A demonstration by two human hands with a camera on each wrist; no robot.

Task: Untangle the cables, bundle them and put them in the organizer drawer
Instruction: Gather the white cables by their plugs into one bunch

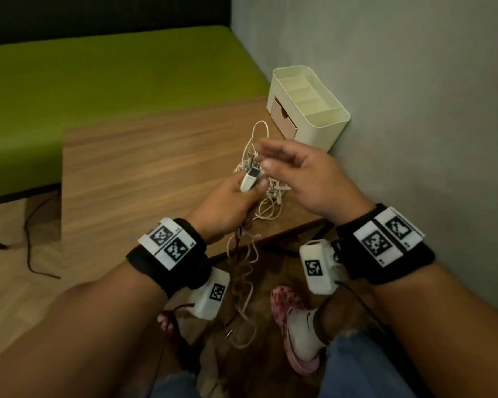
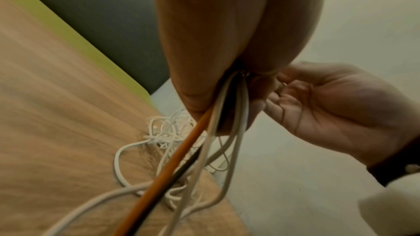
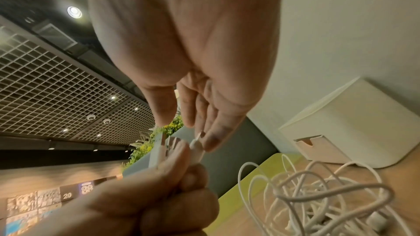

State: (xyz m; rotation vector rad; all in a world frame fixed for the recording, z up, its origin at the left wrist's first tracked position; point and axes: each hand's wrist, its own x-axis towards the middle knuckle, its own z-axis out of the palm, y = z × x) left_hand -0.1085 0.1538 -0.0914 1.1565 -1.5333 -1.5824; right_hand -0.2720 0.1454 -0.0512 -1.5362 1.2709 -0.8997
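My left hand (image 1: 249, 193) grips a bunch of cable ends, with white plugs (image 1: 252, 178) sticking up out of the fist. From that left hand (image 2: 197, 103) several white cables, an orange cable (image 2: 181, 153) and a dark cable (image 2: 185, 169) hang down past the table edge. The right hand (image 1: 270, 159) hovers just right of the plugs with its fingers nearly straight. In the right wrist view one fingertip (image 3: 213, 137) touches a white plug tip (image 3: 196, 144). A tangle of white cables (image 1: 275, 189) lies on the table. The cream organizer (image 1: 322, 124) stands behind it, drawer (image 1: 281, 116) facing me.
The wooden table (image 1: 141, 168) stands against a grey wall (image 1: 414, 110) on the right, and the organizer (image 3: 363, 114) is in that corner. A green bench (image 1: 98, 81) lies beyond the table. A dark cord (image 1: 29, 245) runs over the floor. My feet are below the table edge.
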